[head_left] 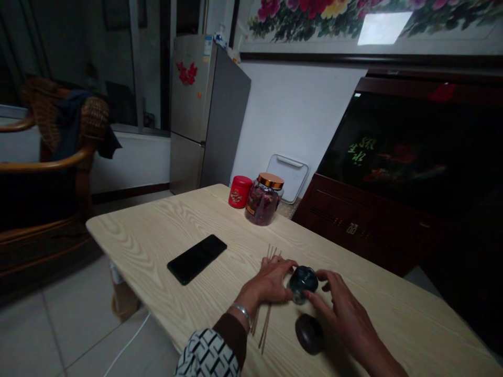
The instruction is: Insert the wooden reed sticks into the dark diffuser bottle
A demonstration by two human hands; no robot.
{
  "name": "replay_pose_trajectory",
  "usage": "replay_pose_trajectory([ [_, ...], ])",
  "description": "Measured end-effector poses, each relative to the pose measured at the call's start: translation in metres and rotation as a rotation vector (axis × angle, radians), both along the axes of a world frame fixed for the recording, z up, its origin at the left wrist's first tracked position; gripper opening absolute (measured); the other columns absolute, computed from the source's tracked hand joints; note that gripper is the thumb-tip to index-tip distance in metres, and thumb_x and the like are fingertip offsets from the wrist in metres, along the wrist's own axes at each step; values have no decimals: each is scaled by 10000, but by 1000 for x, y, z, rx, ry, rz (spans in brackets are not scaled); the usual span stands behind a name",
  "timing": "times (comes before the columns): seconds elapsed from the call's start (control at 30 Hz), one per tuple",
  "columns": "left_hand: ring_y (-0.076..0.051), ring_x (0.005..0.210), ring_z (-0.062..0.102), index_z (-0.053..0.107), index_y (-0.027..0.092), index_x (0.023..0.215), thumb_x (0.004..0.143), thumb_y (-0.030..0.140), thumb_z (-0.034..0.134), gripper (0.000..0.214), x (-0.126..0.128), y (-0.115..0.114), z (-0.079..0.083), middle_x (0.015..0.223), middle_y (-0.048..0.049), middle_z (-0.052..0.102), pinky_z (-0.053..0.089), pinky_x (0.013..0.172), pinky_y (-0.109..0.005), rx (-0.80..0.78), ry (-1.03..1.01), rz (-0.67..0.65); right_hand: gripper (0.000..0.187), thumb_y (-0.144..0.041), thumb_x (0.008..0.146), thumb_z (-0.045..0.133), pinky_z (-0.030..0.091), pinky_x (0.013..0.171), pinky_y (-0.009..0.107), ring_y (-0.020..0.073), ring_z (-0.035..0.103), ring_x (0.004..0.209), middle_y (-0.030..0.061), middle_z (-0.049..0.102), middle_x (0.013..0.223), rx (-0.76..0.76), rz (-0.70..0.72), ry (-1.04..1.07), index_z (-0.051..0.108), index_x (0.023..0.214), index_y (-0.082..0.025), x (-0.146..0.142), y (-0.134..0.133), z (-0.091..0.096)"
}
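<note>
A small, dark teal, glossy object with a lobed outline (306,278) sits between my two hands, a smaller greenish piece (298,296) at its near side. My left hand (273,280) curls its finger and thumb against the left of it. From the right, my right hand (340,303) holds it with bent index finger and thumb. Beneath my left hand and wrist lie several thin brown sticks (265,327), their middles hidden. Just in front of my right hand rests a dark brown, smooth oval piece (309,333).
A black phone (197,258) lies left on the light wooden table (157,225). At the far edge stand a red canister (240,192) and a clear jar with a copper lid (264,201). Beyond are a fridge (188,104), a dark cabinet (353,209) and a wicker chair (43,167).
</note>
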State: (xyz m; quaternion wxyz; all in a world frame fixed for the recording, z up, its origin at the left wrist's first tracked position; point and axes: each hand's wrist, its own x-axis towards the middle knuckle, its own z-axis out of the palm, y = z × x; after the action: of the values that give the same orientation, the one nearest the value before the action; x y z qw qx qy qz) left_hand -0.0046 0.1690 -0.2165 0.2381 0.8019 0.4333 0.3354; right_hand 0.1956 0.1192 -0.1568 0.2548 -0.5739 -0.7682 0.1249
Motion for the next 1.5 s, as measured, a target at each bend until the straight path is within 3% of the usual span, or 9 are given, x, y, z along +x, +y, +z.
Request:
replay_pose_trajectory([
  [0.1, -313, 1194, 438, 458, 271, 1325, 605, 343, 729, 773, 0, -2, -1, 1248, -95, 556, 274, 1004, -433, 11, 10, -23, 371, -481, 709, 671, 471, 812, 397, 289, 607, 960, 60, 643, 1074, -91, 55, -90, 617, 1044, -330, -3, -23, -7],
  [0.23, -325, 1160, 470, 487, 252, 1292, 573, 478, 769, 804, 3, -6, 3, 1213, -95, 584, 272, 995, -439, 42, -26, -39, 520, -296, 603, 733, 436, 923, 454, 327, 586, 1033, 95, 665, 1088, -213, 117, -110, 645, 1116, -285, -1, -29, -18],
  [0.4, -313, 1116, 507, 527, 280, 1252, 613, 552, 744, 728, 9, -8, 6, 1168, -75, 615, 276, 972, -428, 25, -83, -23, 496, -342, 667, 708, 496, 848, 405, 288, 610, 984, 90, 653, 1094, -268, 162, 221, 615, 1149, -275, 17, -15, 15],
  [0.5, -305, 1062, 542, 567, 266, 1208, 629, 565, 727, 671, 12, -7, 5, 1121, -77, 636, 281, 963, -421, 0, -102, 16, 475, -435, 709, 704, 509, 814, 388, 259, 636, 915, 80, 664, 1012, -164, 65, 515, 593, 1126, -236, 15, 3, 41],
  [0.57, -304, 1036, 559, 576, 248, 1193, 628, 573, 724, 669, 13, -6, 4, 1091, -78, 647, 299, 948, -411, -10, -103, 29, 452, -453, 706, 718, 501, 855, 403, 249, 641, 932, 84, 649, 1069, -55, 2, 672, 584, 1065, -214, 5, 17, 45],
  [0.73, -312, 993, 579, 593, 224, 1139, 619, 591, 719, 649, 15, -4, 0, 1042, -83, 666, 340, 904, -402, 5, -86, 45, 395, -464, 663, 749, 499, 905, 439, 272, 626, 1027, 130, 580, 1219, 61, -10, 747, 530, 859, -200, -23, 40, 16],
  [0.87, -310, 987, 582, 592, 226, 1149, 617, 607, 708, 665, 15, -1, -2, 1046, -85, 662, 350, 898, -404, 7, -51, 63, 366, -448, 725, 704, 515, 895, 418, 268, 605, 1074, 123, 593, 1187, 51, 109, 594, 486, 914, -222, -18, 40, 4],
  [1.03, -305, 1039, 568, 559, 267, 1194, 620, 691, 656, 720, 13, -1, 2, 1085, -57, 649, 359, 917, -410, -24, 30, 43, 533, -441, 810, 601, 493, 944, 424, 255, 580, 1128, 112, 564, 1253, -81, 229, 205, 437, 1280, -250, 2, 39, 25],
  [1.5, -300, 996, 594, 575, 270, 1163, 629, 634, 674, 654, 11, 1, 0, 1039, -47, 673, 368, 913, -434, -2, 37, 31, 405, -443, 816, 558, 477, 828, 347, 254, 636, 955, 114, 675, 1065, -119, 298, -428, 593, 1129, -189, -16, 61, 68],
])
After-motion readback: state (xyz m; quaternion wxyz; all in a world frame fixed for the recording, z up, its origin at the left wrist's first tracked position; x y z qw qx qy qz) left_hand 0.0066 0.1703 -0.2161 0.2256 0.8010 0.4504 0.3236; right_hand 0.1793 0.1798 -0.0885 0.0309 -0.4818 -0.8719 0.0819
